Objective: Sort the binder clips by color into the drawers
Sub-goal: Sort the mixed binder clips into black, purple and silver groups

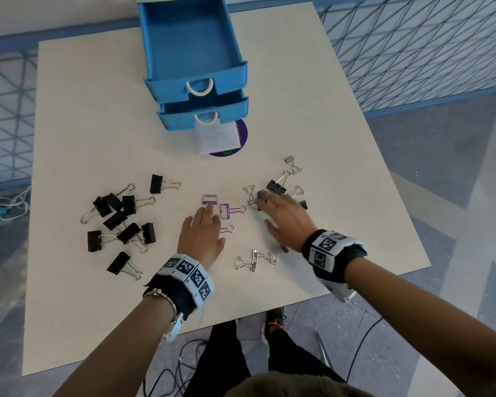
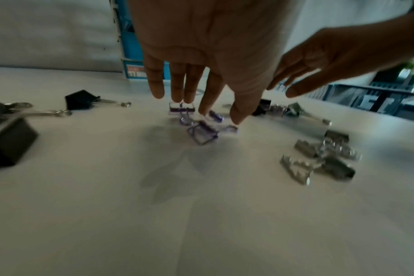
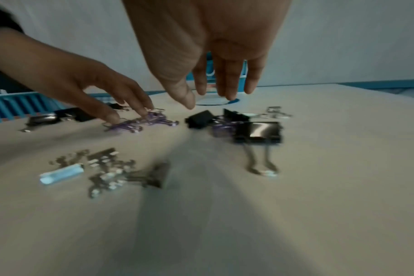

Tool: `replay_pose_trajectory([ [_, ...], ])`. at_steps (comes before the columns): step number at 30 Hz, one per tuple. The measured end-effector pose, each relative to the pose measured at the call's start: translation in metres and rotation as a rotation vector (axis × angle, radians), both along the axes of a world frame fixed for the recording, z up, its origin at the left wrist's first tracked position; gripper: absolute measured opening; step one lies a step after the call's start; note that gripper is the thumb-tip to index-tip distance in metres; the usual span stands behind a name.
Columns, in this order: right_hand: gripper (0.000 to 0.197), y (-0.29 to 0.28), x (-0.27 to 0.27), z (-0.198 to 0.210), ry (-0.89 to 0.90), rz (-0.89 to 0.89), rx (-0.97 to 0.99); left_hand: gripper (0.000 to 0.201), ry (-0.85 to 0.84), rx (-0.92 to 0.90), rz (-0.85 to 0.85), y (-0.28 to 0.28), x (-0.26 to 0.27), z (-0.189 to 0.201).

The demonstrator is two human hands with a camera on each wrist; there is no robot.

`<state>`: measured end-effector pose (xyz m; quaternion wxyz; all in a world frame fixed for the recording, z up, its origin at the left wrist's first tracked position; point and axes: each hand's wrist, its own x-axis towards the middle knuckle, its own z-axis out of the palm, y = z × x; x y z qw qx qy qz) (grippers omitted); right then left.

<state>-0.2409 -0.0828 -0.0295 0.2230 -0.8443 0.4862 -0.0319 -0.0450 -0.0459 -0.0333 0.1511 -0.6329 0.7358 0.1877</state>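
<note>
Purple wire clips point(image 1: 232, 211) lie mid-table, with my left hand point(image 1: 202, 233) spread above them, its fingers straight and its fingertips point(image 2: 236, 115) down near the clips point(image 2: 202, 130). My right hand point(image 1: 284, 217) hovers open over a mixed group of black point(image 1: 276, 187) and silver clips at the right, holding nothing. In the right wrist view its fingers point(image 3: 227, 89) hang above a black clip point(image 3: 258, 131). Several black clips point(image 1: 121, 222) are heaped at the left. Silver clips point(image 1: 255, 259) lie near the front. The blue drawer unit point(image 1: 195, 61) stands at the back with two drawers pulled out.
A white tag and a purple round sticker point(image 1: 232, 138) lie just in front of the lower drawer. The table's front edge point(image 1: 241, 316) is close to my wrists. Blue mesh fencing point(image 1: 413, 47) surrounds the table. Cables lie on the floor below.
</note>
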Motion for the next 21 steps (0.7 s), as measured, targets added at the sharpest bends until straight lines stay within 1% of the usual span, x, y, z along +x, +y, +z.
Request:
replay_pose_trajectory([
  [2, 0.045, -0.005, -0.019, 0.002, -0.003, -0.155, -0.045, 0.045, 0.063, -0.037, 0.026, -0.01, -0.009, 0.012],
  [4, 0.043, -0.008, -0.035, 0.004, 0.064, -0.261, -0.016, 0.043, 0.136, -0.053, 0.045, -0.021, -0.021, 0.021],
  [7, 0.049, -0.008, -0.046, 0.003, 0.133, -0.35, 0.039, 0.046, 0.234, -0.079, 0.027, -0.036, -0.04, 0.026],
  [9, 0.052, -0.006, -0.046, 0.0, 0.144, -0.385, 0.064, 0.048, 0.257, -0.075, -0.012, -0.044, -0.051, 0.025],
  [14, 0.049, -0.007, -0.04, -0.009, 0.138, -0.453, 0.094, 0.048, 0.226, -0.039, -0.079, -0.059, -0.074, 0.015],
  [17, 0.039, -0.009, -0.041, -0.013, 0.133, -0.465, 0.121, 0.048, 0.18, -0.035, -0.105, -0.064, -0.08, 0.007],
  [21, 0.028, -0.01, -0.058, -0.013, 0.094, -0.496, 0.143, 0.046, 0.126, -0.035, -0.134, -0.07, -0.085, 0.0],
])
